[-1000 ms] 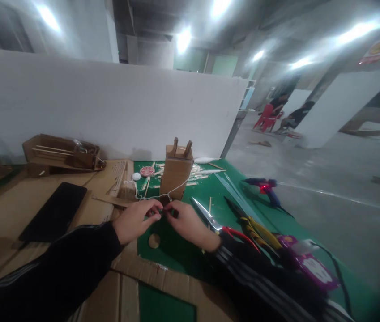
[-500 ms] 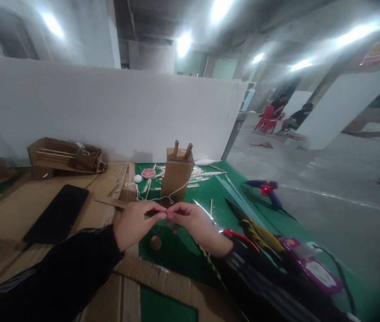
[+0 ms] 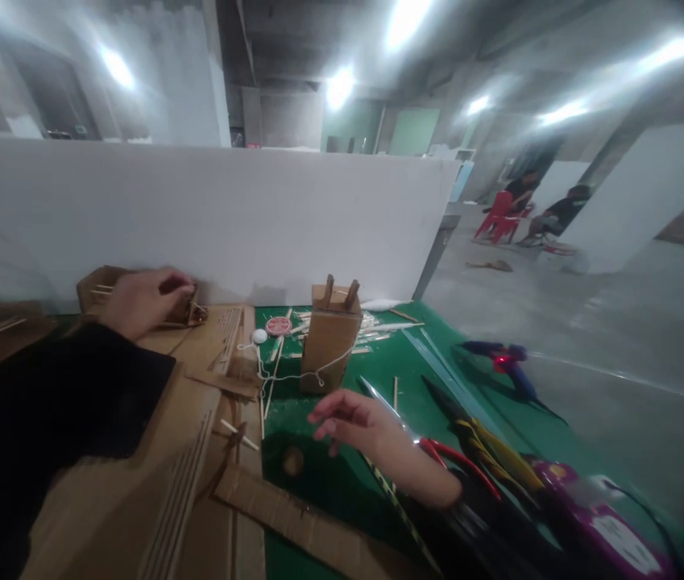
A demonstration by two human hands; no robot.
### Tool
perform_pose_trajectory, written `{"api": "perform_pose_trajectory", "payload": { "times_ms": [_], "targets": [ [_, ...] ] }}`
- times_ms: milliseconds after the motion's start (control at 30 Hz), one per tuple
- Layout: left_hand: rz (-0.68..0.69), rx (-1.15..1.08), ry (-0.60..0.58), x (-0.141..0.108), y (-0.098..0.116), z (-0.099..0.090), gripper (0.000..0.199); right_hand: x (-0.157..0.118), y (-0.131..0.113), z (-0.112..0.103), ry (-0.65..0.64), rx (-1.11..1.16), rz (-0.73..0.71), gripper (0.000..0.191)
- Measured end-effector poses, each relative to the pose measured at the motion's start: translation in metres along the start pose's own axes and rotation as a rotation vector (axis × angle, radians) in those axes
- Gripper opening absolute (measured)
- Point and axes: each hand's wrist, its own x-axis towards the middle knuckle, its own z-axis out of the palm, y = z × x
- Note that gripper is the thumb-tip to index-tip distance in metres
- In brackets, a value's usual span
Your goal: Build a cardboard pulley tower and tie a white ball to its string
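My left hand [image 3: 147,303] reaches to the back left, over an open cardboard box [image 3: 95,283] with thin sticks in it. Its thumb and fingertips come together at the box's right end; what they pinch, if anything, is hidden. My right hand [image 3: 366,431] hovers over the green table, fingers loosely bent and apart, with nothing in them. Just beyond it stands an upright cardboard tower [image 3: 330,346] with two prongs on top. White string [image 3: 284,377] runs across the tower's front from a small white ball [image 3: 259,336].
Scissors with red handles [image 3: 456,463], yellow-and-black pliers [image 3: 492,451] and a blue glue gun [image 3: 507,362] lie on the right. Loose wooden sticks [image 3: 371,326] surround the tower's base. A cardboard strip [image 3: 299,515] lies in front, and a white partition [image 3: 257,217] stands behind.
My hands were together, fingertips touching, in front of the tower. The left has moved away to the cardboard box at the back left; the right has stayed near and its fingers have parted.
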Motion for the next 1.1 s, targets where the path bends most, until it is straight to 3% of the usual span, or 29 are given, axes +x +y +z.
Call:
{"api": "perform_pose_trajectory", "payload": {
  "times_ms": [100, 200, 333, 467, 600, 733, 833, 967, 1100],
  "targets": [
    [-0.005, 0.107, -0.048, 0.033, -0.039, -0.005, 0.028, 0.003, 0.002, -0.002, -0.005, 0.020, 0.039, 0.027],
    [0.030, 0.172, -0.127, 0.047, -0.056, 0.006, 0.025, 0.005, 0.001, -0.003, 0.006, 0.021, 0.066, 0.031],
    [0.067, 0.228, -0.218, 0.051, -0.063, 0.024, 0.025, 0.006, -0.001, -0.005, 0.009, 0.006, 0.078, 0.031],
    [0.095, 0.262, -0.289, 0.056, -0.067, 0.027, 0.028, 0.005, -0.003, -0.008, -0.016, -0.033, 0.069, 0.026],
    [0.094, 0.288, -0.287, 0.057, -0.068, 0.020, 0.033, 0.003, -0.004, -0.005, 0.007, -0.457, 0.044, 0.016],
    [0.043, 0.302, -0.255, 0.052, -0.062, 0.013, 0.041, 0.002, 0.004, 0.007, -0.082, -0.959, -0.170, 0.027],
    [0.030, 0.288, -0.268, 0.046, -0.049, 0.010, 0.043, 0.003, 0.015, 0.016, -0.108, -1.160, -0.195, 0.035],
    [0.089, 0.232, -0.319, 0.032, -0.018, 0.007, 0.043, 0.003, 0.023, 0.023, -0.109, -1.270, -0.236, 0.023],
    [0.191, 0.154, -0.384, 0.005, 0.026, 0.008, 0.040, -0.001, 0.020, 0.026, -0.152, -1.244, -0.269, 0.007]
  ]
}}
